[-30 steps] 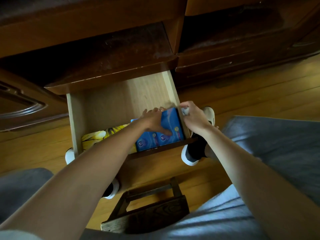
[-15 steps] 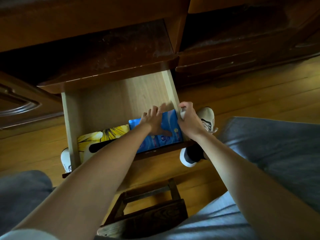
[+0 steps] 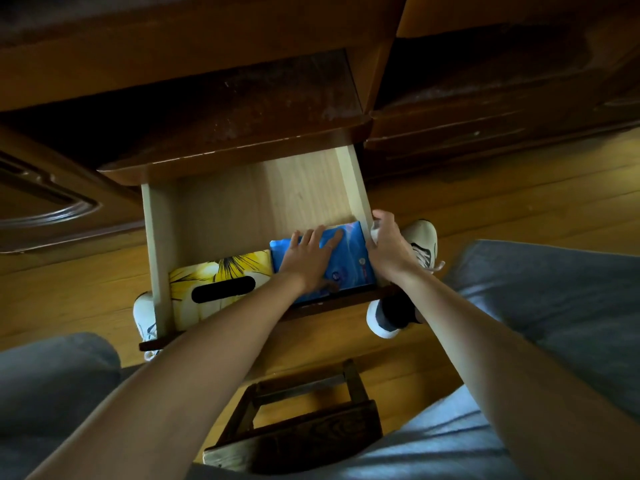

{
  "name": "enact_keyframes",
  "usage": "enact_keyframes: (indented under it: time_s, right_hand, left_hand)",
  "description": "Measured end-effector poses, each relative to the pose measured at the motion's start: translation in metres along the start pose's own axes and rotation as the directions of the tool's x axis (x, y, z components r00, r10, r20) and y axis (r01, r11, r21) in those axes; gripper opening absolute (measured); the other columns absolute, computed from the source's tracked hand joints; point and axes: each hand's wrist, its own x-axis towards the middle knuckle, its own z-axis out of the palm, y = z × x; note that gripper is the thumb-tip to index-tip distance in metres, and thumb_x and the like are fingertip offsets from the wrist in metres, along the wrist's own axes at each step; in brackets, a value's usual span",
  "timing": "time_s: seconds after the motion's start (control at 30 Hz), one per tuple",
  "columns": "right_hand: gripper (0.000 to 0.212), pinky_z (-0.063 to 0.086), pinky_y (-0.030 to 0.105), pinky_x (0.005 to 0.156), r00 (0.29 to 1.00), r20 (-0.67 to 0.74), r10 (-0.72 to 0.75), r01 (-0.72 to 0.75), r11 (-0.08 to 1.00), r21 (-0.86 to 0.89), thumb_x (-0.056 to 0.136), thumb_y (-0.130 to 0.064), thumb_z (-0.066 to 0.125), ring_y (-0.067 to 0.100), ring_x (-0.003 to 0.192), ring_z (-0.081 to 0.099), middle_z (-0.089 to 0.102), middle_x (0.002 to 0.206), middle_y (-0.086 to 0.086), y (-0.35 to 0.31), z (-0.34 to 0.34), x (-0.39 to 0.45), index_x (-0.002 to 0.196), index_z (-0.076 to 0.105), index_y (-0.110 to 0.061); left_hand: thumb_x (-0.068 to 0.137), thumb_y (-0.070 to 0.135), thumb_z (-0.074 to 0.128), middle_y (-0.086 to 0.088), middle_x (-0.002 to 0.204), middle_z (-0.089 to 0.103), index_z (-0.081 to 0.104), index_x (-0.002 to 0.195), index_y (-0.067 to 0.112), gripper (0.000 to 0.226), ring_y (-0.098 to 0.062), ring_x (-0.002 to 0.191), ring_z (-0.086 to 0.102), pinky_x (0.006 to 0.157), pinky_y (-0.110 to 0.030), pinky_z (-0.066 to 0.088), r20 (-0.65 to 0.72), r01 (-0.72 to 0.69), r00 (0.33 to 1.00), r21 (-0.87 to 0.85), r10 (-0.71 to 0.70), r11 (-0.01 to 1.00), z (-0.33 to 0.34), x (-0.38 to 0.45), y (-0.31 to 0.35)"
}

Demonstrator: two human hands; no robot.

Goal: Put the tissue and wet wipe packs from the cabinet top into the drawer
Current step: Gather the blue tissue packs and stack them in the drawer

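Note:
The drawer (image 3: pixel 156 244) is pulled out, pale wood inside. A blue wet wipe pack (image 3: pixel 349 271) lies flat at its front right corner. Beside it on the left lies a yellow flower-printed tissue pack (image 3: pixel 228 270) with a dark oval slot. My left hand (image 3: pixel 304 258) presses flat on the blue pack, fingers spread. My right hand (image 3: pixel 388 251) curls over the drawer's right wall, thumb against the pack's right edge. Something small and white shows in that grip; I cannot tell what it is.
The dark wooden cabinet (image 3: pixel 242 109) overhangs the drawer's back half. A small dark wooden stool (image 3: pixel 304 420) stands under me on the plank floor. My white shoes (image 3: pixel 420 237) flank the drawer, and my grey-trousered knees fill both lower corners.
My left hand has slid a little farther up the blue pack and lies flatter. More of the yellow pack shows beside my forearm. My right hand stays at the drawer's right wall.

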Motion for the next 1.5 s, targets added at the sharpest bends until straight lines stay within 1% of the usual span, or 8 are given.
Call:
enact_keyframes:
  time_s: [0.23, 0.57, 0.77, 0.83, 0.97, 1.23, 1.4, 1.5]
  right_hand:
    - [0.058, 0.046, 0.045, 0.092, 1.0, 0.003, -0.008, 0.008, 1.0, 0.012, 0.106, -0.016, 0.052, 0.035, 0.131, 0.051, 0.04, 0.156, 0.013, 0.001, 0.002, -0.002, 0.156, 0.023, -0.02]
    - [0.06, 0.043, 0.054, 0.105, 0.998, 0.007, 0.068, -0.068, 0.998, -0.008, 0.106, -0.019, 0.05, 0.038, 0.137, 0.044, 0.035, 0.158, 0.015, -0.009, 0.006, 0.007, 0.159, 0.021, -0.019]
    - [0.071, 0.045, 0.049, 0.099, 0.909, -0.335, -0.249, 0.184, 0.96, -0.213, 0.089, -0.012, 0.071, 0.041, 0.127, 0.049, 0.051, 0.141, 0.023, -0.04, 0.015, -0.009, 0.15, 0.037, -0.005]
    - [0.079, 0.045, 0.043, 0.101, 0.911, -0.275, -0.306, 0.279, 0.951, -0.133, 0.085, -0.011, 0.077, 0.035, 0.128, 0.051, 0.052, 0.142, 0.018, -0.066, 0.02, -0.007, 0.153, 0.035, -0.009]
    - [0.106, 0.043, 0.038, 0.106, 0.92, 0.205, -0.334, 0.314, 0.941, 0.122, 0.079, -0.013, 0.086, 0.02, 0.135, 0.046, 0.042, 0.153, 0.004, -0.126, 0.048, -0.021, 0.161, 0.021, -0.032]
    - [0.07, 0.041, 0.035, 0.11, 0.853, 0.369, -0.368, 0.24, 0.906, 0.35, 0.091, -0.03, 0.07, 0.008, 0.137, 0.043, 0.046, 0.151, -0.012, -0.143, 0.068, -0.038, 0.154, 0.04, -0.036]
    - [0.019, 0.056, 0.013, 0.067, 0.843, 0.42, -0.337, 0.199, 0.92, 0.338, 0.096, -0.037, 0.073, -0.008, 0.092, 0.07, 0.07, 0.121, -0.005, -0.141, 0.071, -0.034, 0.113, 0.066, -0.045]
    - [0.014, 0.057, 0.017, 0.06, 0.922, 0.283, -0.266, 0.156, 0.921, 0.357, 0.099, -0.026, 0.07, 0.003, 0.083, 0.074, 0.073, 0.113, 0.005, -0.143, 0.085, -0.023, 0.112, 0.064, -0.028]
  left_hand:
    - [0.071, 0.068, 0.076, -0.011, 0.155, 0.037, 0.022, 0.158, 0.014, 0.115, -0.034, 0.14, 0.038, 0.11, -0.046, 0.037, 0.086, 0.159, 0.987, -0.343, -0.138, 0.926, -0.018, 0.009, -0.008]
    - [0.07, 0.064, 0.08, -0.013, 0.145, 0.051, 0.032, 0.153, 0.011, 0.109, -0.033, 0.129, 0.051, 0.102, -0.043, 0.044, 0.197, 0.15, 0.974, -0.183, -0.113, 0.972, -0.032, 0.019, -0.009]
    - [0.095, 0.059, 0.052, -0.002, 0.169, 0.01, 0.011, 0.162, 0.022, 0.087, -0.023, 0.156, 0.007, 0.125, -0.043, 0.006, -0.033, 0.077, 0.995, -0.401, -0.099, 0.913, -0.03, -0.033, -0.023]
    - [0.099, 0.057, 0.047, -0.001, 0.159, 0.04, 0.036, 0.154, 0.026, 0.065, -0.023, 0.148, 0.032, 0.119, -0.04, 0.027, -0.144, 0.132, 0.95, -0.616, -0.276, 0.776, -0.042, -0.069, -0.041]
    - [0.082, 0.063, 0.071, 0.015, 0.077, 0.077, 0.074, 0.089, 0.028, 0.037, -0.006, 0.08, 0.075, 0.066, -0.022, 0.061, 0.076, 0.107, 0.841, -0.994, -0.536, 0.026, -0.071, -0.136, -0.082]
    - [0.085, 0.009, 0.08, -0.008, 0.096, 0.079, 0.068, 0.112, 0.008, 0.029, -0.018, 0.089, 0.077, 0.076, -0.029, 0.062, 0.145, 0.009, 0.82, -0.971, -0.554, -0.241, -0.053, -0.176, -0.112]
    - [0.089, 0.012, 0.077, 0.002, 0.105, 0.077, 0.071, 0.114, 0.017, 0.027, -0.013, 0.1, 0.074, 0.078, -0.021, 0.059, 0.009, 0.02, 0.873, -1.0, -0.488, 0.016, -0.049, -0.177, -0.117]
    - [0.095, 0.025, 0.069, 0.009, 0.116, 0.071, 0.068, 0.124, 0.028, 0.029, -0.008, 0.104, 0.067, 0.084, -0.021, 0.056, -0.152, 0.163, 0.704, -0.916, -0.694, 0.366, -0.05, -0.18, -0.138]
